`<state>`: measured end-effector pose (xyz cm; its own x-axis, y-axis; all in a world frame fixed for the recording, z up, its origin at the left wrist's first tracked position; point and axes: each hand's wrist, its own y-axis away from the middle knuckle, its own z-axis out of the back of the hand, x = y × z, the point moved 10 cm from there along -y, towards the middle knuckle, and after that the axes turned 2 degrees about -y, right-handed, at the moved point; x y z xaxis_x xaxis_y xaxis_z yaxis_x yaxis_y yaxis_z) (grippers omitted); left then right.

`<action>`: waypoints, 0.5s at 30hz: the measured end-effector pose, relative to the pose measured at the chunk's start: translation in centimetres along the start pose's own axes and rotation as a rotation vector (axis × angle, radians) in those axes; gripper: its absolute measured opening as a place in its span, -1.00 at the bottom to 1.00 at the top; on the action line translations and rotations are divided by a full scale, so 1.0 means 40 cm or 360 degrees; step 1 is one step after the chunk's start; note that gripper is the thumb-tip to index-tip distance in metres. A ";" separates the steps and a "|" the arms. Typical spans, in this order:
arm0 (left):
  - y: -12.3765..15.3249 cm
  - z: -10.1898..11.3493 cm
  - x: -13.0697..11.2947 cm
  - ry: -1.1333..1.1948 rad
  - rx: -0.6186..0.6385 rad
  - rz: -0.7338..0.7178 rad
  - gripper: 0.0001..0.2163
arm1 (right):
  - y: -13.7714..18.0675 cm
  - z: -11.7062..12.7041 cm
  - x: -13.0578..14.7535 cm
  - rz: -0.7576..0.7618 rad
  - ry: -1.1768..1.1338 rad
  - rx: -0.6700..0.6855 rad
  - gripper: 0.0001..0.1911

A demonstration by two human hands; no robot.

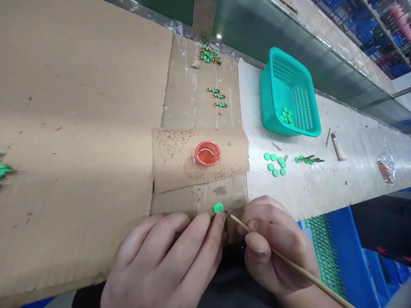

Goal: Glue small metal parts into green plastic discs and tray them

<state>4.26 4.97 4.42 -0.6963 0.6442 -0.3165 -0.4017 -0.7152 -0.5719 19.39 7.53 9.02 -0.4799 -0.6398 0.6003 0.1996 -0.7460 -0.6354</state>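
A small round green piece with tiny marks like button holes (218,208) sits at the fingertips of my left hand (170,256). The fingers are pressed together and pinch it by its near edge; the thumb is hidden. My right hand (281,244) is closed around a thin wooden-handled brush (238,221), held like a pen. Its dark tip is beside the green piece's right edge; I cannot tell whether it touches. Just beyond the hands, a small red cup (208,153) of clear-looking liquid stands on a cardboard scrap (173,171).
A turquoise basket (310,124) with several green discs stands at the back right. Loose green discs (271,167) lie before it. Small green-and-gold figures (219,96) and a heap of them (208,53) are at the back. A whitish tube (338,146) lies right.
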 end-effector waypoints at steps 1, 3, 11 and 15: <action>0.000 -0.002 0.000 0.0006 0.0011 -0.0003 -0.79 | 0.001 -0.002 0.000 -0.0004 -0.0004 0.0027 -0.86; -0.003 -0.001 0.000 0.0021 0.0016 -0.0004 -0.78 | 0.006 0.005 0.006 0.0020 -0.0006 0.0009 -0.86; -0.024 0.000 0.001 -0.0016 0.0034 -0.0053 -0.80 | 0.046 0.037 -0.021 -0.0140 0.0011 -0.0113 -0.84; -0.025 0.002 -0.005 -0.0031 0.0063 -0.0104 -0.78 | 0.025 0.014 -0.016 -0.0099 -0.0018 -0.0018 -0.90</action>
<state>4.77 5.54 5.11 -0.6789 0.6849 -0.2644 -0.4699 -0.6821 -0.5603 20.39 7.09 8.25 -0.4811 -0.5945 0.6443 0.1600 -0.7821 -0.6022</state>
